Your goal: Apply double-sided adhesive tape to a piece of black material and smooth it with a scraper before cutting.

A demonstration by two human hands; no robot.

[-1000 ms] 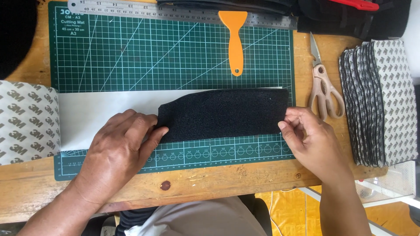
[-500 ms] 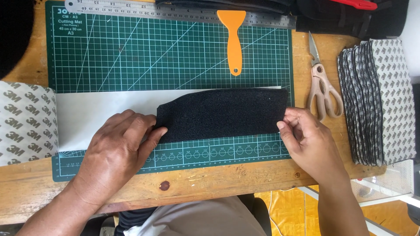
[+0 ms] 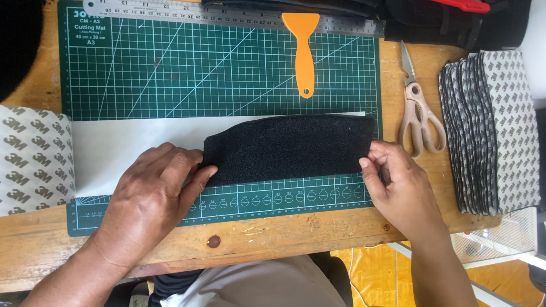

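Head view, looking straight down on a green cutting mat (image 3: 170, 74) with a pale printed grid. Across the mat's lower half lies a black strip of coarse, felt-like fabric (image 3: 287, 148), roughly rectangular with a slightly wavy upper edge, resting on a smooth white sheet (image 3: 131, 142) that runs off the mat's left side into a patterned grey-and-white backing (image 3: 31, 159). The left hand (image 3: 153, 196) lies flat at the lower left of the mat, fingers spread and pressed down, their tips on the strip's left end and on the white sheet; it grips nothing. The right hand (image 3: 398, 187) is at the mat's lower right corner, fingers curled, thumb and forefinger pinching the strip's right edge.

At the mat's top edge sits a steel ruler (image 3: 227, 14), and an orange plastic scraper (image 3: 302, 48) lies on the mat just below it, handle pointing down. Right of the mat are beige-handled scissors (image 3: 420, 108), blades closed, and beyond them a fanned stack of cut pieces (image 3: 495, 131) with patterned backing.

Dark objects above the ruler are cut off by the frame and cannot be identified, and so is a black shape at the mat's upper left.

Under the mat is a worn wooden bench (image 3: 284, 233) with a knot below the mat's lower edge; yellow flooring (image 3: 369, 278) shows past the bench.
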